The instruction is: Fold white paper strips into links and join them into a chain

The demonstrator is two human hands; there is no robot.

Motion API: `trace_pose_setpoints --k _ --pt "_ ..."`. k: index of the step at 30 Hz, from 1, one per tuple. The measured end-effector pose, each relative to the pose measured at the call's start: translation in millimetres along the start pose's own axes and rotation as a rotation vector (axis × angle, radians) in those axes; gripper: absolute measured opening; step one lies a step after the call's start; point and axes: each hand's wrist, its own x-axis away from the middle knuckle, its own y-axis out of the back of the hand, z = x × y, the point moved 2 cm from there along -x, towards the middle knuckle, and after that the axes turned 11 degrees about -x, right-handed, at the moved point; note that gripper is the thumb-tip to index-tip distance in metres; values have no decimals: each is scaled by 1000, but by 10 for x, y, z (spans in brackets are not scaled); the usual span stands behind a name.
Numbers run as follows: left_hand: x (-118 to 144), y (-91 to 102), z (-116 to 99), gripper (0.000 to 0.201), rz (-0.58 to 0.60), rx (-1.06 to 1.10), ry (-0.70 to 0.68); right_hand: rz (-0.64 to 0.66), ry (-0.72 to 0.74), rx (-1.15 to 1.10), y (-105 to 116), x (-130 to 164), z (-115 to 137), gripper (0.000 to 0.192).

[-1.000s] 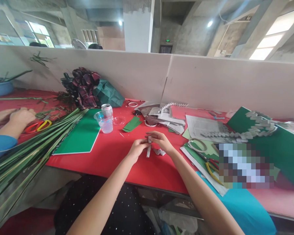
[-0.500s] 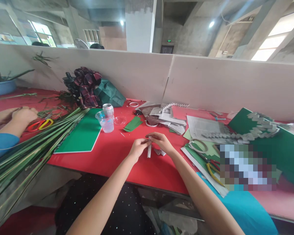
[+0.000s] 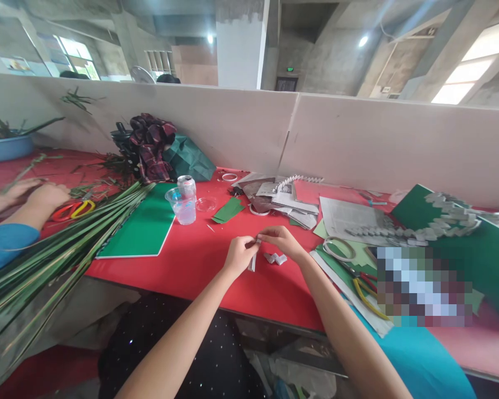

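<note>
A narrow folded strip of grey-white paper (image 3: 253, 262) is pinched between my two hands above the red tabletop (image 3: 199, 277). My left hand (image 3: 240, 256) closes its thumb and fingers on the strip's upper part. At the same spot the fingertips of my right hand (image 3: 279, 239) press together on its top end. The strip's lower end hangs down toward me. Just below my right hand lies a small zigzag piece of folded paper (image 3: 276, 258), apart from my fingers.
Left of my hands are a plastic cup (image 3: 183, 206), a can (image 3: 187, 187) and a green board (image 3: 137, 233) beside long green leaves (image 3: 66, 244). Scissors (image 3: 368, 293) and a folded-paper chain (image 3: 449, 224) lie right. A co-worker's hands (image 3: 37, 194) work at far left.
Both hands have shifted a little, and the strip now leans more, with its top to the right. The zigzag piece, partly covered before, shows more fully. The co-worker's hands moved slightly.
</note>
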Motion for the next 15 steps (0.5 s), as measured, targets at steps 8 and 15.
trace_pose_setpoints --k 8,15 --pt "-6 -20 -11 32 28 -100 -26 -23 -29 167 90 -4 -23 23" --pt "-49 0 82 26 -33 126 106 -64 110 93 -14 -14 -13 20"
